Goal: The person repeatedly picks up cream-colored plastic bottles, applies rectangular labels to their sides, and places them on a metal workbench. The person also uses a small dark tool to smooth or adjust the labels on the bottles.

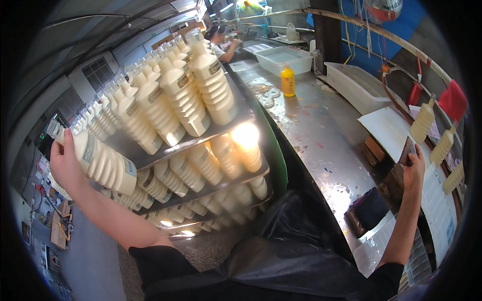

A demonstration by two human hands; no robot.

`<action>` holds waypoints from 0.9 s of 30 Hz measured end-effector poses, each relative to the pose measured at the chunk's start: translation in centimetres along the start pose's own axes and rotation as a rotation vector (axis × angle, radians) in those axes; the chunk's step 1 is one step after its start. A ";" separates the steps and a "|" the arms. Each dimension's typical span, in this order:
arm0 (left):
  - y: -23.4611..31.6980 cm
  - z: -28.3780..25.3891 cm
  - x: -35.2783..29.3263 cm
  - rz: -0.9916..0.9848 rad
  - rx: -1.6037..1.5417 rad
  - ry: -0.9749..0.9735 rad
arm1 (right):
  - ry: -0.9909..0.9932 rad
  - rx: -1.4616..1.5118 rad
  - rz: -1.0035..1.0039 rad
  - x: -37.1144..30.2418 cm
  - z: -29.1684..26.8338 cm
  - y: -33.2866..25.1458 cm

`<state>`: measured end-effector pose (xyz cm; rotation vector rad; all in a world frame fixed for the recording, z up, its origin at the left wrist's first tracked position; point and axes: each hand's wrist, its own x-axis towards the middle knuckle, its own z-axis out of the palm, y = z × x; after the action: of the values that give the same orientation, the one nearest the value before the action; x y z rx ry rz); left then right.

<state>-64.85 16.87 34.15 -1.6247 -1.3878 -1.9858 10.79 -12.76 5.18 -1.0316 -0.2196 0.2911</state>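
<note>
Cream bottle [108, 163], left of frame, was grasped near shoulder by left hand [67, 159]; right hand [414, 169], right of frame, clasped dark flat piece [406, 150]. Steady grip, clear of racked bottles [175, 95], seemed wisest.

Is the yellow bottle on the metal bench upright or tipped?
Upright: the yellow bottle stands on its base, narrow top pointing up.

**Stained metal worktop [314, 133] seen in a workshop**

A pale wall [74, 95] was broken by a dark-paned window [98, 72] beneath a grey roof [75, 37]. At the left, a grey floor [95, 256] was exposed. At the right, a blue panel [415, 17] was crossed by a curved rail [411, 49]. Bright light was reflected off the worktop.
</note>
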 end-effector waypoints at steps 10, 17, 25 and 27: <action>-8.3 4.9 4.3 0.012 0.216 -0.075 | 0.044 -0.058 0.012 1.5 -1.9 1.2; -11.8 9.9 4.6 -0.060 0.386 -0.141 | 0.084 -0.136 0.042 -0.3 -1.9 0.4; -22.1 16.1 11.9 0.189 0.198 -0.216 | 0.081 -0.081 -0.023 -3.5 -1.6 0.9; -22.9 16.1 11.6 0.266 0.231 -0.181 | 0.072 -0.120 -0.027 -6.0 2.4 -0.2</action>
<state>-74.12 45.56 31.26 -1.8061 -1.3229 -1.5053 4.47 -12.97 6.28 -1.1545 -0.1874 0.2174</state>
